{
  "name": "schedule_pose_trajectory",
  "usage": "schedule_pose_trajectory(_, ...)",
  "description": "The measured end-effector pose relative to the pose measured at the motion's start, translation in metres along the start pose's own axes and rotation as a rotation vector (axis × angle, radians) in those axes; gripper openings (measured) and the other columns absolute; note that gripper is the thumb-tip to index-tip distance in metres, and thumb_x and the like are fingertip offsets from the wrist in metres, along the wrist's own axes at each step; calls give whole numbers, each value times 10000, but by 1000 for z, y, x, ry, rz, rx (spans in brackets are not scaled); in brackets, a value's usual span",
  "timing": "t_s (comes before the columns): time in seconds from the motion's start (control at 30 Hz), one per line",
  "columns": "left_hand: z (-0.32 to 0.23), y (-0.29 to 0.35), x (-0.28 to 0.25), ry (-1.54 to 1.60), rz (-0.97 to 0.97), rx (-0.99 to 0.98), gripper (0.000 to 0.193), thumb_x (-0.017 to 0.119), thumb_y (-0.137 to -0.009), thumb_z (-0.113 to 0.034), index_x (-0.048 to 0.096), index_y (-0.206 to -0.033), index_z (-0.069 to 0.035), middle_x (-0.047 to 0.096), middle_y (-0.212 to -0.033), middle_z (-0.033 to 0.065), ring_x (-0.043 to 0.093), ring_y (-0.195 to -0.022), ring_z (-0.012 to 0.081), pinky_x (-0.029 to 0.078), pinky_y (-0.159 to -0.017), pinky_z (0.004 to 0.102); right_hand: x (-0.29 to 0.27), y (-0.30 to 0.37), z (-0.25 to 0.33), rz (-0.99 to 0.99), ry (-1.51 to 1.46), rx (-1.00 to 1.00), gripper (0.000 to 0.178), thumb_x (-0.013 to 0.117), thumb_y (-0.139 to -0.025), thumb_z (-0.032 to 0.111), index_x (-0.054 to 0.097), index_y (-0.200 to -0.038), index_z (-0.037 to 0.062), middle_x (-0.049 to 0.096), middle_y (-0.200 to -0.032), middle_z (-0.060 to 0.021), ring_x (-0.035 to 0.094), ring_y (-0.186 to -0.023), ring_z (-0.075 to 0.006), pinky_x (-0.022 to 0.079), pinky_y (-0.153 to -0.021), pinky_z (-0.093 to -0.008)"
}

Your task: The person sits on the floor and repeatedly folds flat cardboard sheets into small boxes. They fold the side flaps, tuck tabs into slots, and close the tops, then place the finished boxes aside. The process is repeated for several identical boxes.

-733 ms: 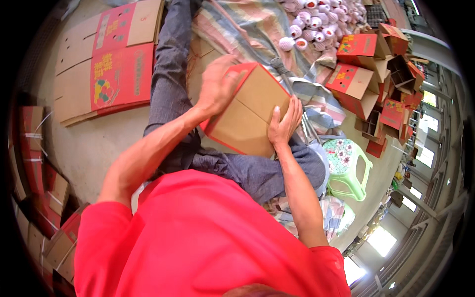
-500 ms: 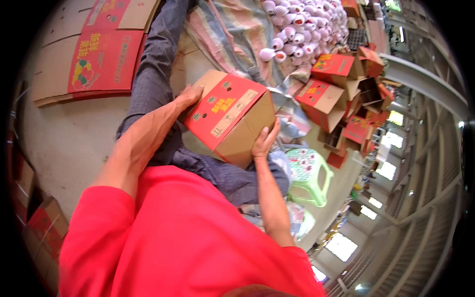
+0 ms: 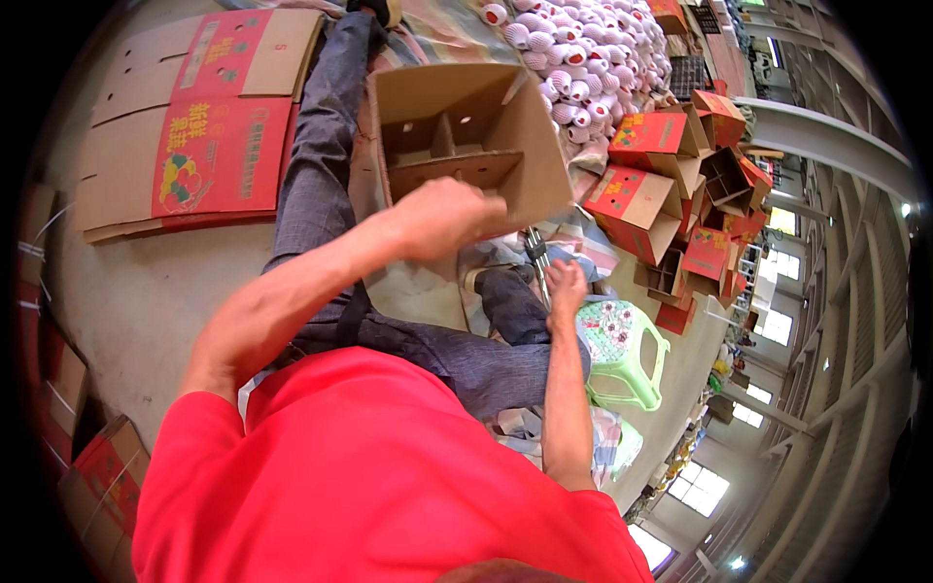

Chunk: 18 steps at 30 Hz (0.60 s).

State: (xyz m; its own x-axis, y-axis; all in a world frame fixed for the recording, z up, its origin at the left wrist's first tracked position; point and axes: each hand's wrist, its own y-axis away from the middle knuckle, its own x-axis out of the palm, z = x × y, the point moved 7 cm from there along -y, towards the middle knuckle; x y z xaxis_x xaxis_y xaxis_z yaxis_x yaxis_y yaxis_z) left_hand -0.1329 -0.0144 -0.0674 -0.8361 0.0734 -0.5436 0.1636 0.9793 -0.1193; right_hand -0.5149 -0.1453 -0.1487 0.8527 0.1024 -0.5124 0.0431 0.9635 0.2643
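Note:
An open cardboard box point(image 3: 544, 180) sits in front of me between my legs, its opening facing up and crossed cardboard dividers point(image 3: 449, 171) visible inside. My left hand point(image 3: 447, 219) is across the box's near side, smeared by motion. Its fingers are unclear, and I cannot tell whether it touches the box. To the right, my right hand point(image 3: 566, 289) is off the box, fingers apart and holding nothing visible. Just beside it is a slim metallic tool point(image 3: 536, 255) with a dark band, its kind unclear.
Flat red-and-brown cartons point(image 3: 219, 155) are stacked at left. Fruit in white foam nets point(image 3: 583, 68) is heaped on a striped sheet point(image 3: 452, 34) at the far side. Empty red boxes point(image 3: 637, 209) pile up at right, behind a pale green stool point(image 3: 622, 350).
The box has moved away from me and been turned from red side up to opening up. Both hands have let go of its sides; the left swung right, the right drew back.

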Motion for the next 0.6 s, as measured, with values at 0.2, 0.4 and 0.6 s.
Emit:
schedule_pose_trajectory(0.2, 13, 65, 80, -463, 69, 274, 178, 642, -927, -165, 696, -1086, -105, 687, -906, 117, 735, -895, 288, 597, -750, 421, 81, 8, 79, 357, -35, -104, 857, 467, -1112, 581, 262, -1632, -68, 453, -1603, -257, 587, -1369, -401, 558, -1045, -478)
schedule_pose_trajectory(0.4, 36, 57, 80, -169, 235, 93, 349, 723, -908, -263, 667, -1192, -68, 686, -1070, 147, 665, -1131, 355, 508, -957, 500, 145, 20, 62, 559, 445, -217, 413, 610, -1030, 235, 620, -1309, -70, 719, -1266, -263, 678, -1216, -344, 513, -1004, -443)
schedule_pose_trajectory(0.6, 97, 0, 93, -839, 94, -90, 530, 626, -939, -193, 567, -1396, 69, 651, -1293, 212, 578, -1271, 394, 384, -1142, 594, 148, 14, 78, 476, 647, -181, 339, 599, -1018, 186, 652, -1244, -62, 738, -1139, -262, 708, -1096, -386, 524, -984, -458)
